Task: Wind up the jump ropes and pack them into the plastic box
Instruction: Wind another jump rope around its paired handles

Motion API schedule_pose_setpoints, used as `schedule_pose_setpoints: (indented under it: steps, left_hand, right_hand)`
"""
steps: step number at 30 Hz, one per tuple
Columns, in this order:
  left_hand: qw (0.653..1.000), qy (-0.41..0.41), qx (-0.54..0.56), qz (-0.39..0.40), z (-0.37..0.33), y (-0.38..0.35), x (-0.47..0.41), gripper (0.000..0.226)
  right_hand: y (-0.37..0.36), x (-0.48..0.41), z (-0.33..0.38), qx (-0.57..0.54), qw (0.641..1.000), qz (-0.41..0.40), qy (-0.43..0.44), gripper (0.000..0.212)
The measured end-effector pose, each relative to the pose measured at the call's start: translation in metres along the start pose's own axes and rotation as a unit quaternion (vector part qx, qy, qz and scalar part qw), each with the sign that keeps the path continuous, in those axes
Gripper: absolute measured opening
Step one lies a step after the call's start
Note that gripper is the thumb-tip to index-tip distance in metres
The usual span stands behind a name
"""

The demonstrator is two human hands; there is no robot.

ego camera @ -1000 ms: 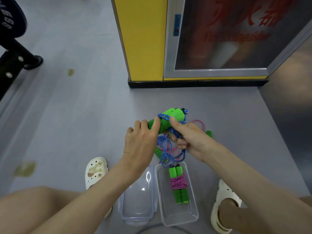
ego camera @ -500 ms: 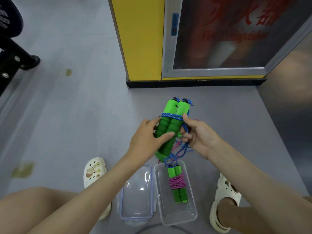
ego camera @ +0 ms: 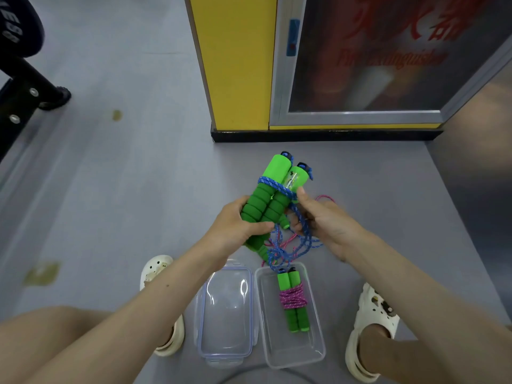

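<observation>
**Winding the second rope.** Left hand [ego camera: 238, 227] grasps the paired handles [ego camera: 263, 200] above the floor. Right hand [ego camera: 325, 221] pinches the blue rope [ego camera: 273, 184] beside them. Lay taut, adjacent turns. The box [ego camera: 295, 351] below holds one wound pink rope [ego camera: 293, 299].

A gym or sports hall in a public building. Grey rubbery floor [ego camera: 124, 176] fills the frame, with a few stains. Upper left, a black metal equipment frame [ego camera: 25, 90] and a dark disc [ego camera: 19, 26] with white lettering. Top right, a yellow pillar [ego camera: 235, 65] holds a glass-fronted fire extinguisher cabinet [ego camera: 374, 65] lettered in red. At centre, green-handled jump ropes [ego camera: 263, 200].
</observation>
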State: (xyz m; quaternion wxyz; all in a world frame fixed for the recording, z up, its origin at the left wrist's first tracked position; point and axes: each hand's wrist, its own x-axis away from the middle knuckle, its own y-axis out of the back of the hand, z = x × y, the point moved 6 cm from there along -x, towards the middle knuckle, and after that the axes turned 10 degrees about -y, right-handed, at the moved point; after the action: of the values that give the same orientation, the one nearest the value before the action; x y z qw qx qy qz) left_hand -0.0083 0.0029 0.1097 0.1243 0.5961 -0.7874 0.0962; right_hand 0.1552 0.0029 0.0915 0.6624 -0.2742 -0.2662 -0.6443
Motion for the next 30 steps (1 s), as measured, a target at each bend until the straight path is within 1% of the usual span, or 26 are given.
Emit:
schedule_pose_setpoints:
  steps: [2,5,6,8,11,12,15,19,24,27,30]
  left_hand:
    - [0.998,-0.015,-0.049,-0.024,0.003,0.005,-0.002,0.033]
    - [0.986,-0.055,-0.146,-0.062,0.004,0.014,-0.005,0.031]
    - [0.98,-0.068,-0.175,-0.071,0.003,0.016,-0.006,0.031]
    - [0.965,-0.086,-0.233,-0.085,0.003,0.02,-0.007,0.032]
    - [0.943,-0.097,-0.306,-0.093,0.001,0.022,-0.004,0.033]
    - [0.934,-0.098,-0.331,-0.095,0.0,0.022,-0.003,0.034]
    - [0.904,-0.109,-0.4,-0.104,-0.006,0.019,-0.001,0.033]
    - [0.874,-0.122,-0.454,-0.124,-0.01,0.016,0.001,0.031]
    - [0.794,-0.172,-0.568,-0.131,-0.018,0.006,0.007,0.035]
    - [0.746,-0.206,-0.621,-0.124,-0.019,-0.002,0.01,0.047]
    - [0.698,-0.218,-0.671,-0.126,-0.021,-0.008,0.011,0.058]
  right_hand:
    - [0.003,-0.001,-0.001,0.061,0.998,-0.028,0.009,0.041]
    - [0.001,0.003,-0.001,0.101,0.994,-0.019,0.026,0.009]
    - [0.001,0.004,-0.001,0.107,0.994,-0.022,0.026,0.002]
    - [0.003,0.004,-0.001,0.13,0.99,-0.04,0.028,0.012]
    - [0.004,0.007,0.003,0.19,0.979,-0.061,0.048,0.007]
    - [0.003,0.007,0.004,0.198,0.977,-0.06,0.053,0.012]
    - [-0.005,0.01,0.005,0.178,0.982,-0.03,0.059,0.023]
    - [-0.012,0.013,0.008,0.162,0.984,-0.008,0.074,0.029]
    - [-0.02,0.015,0.008,0.125,0.989,0.018,0.074,0.036]
    - [-0.022,0.017,0.007,0.151,0.986,0.019,0.063,0.046]
    - [-0.022,0.016,0.006,0.128,0.991,0.017,0.038,0.046]
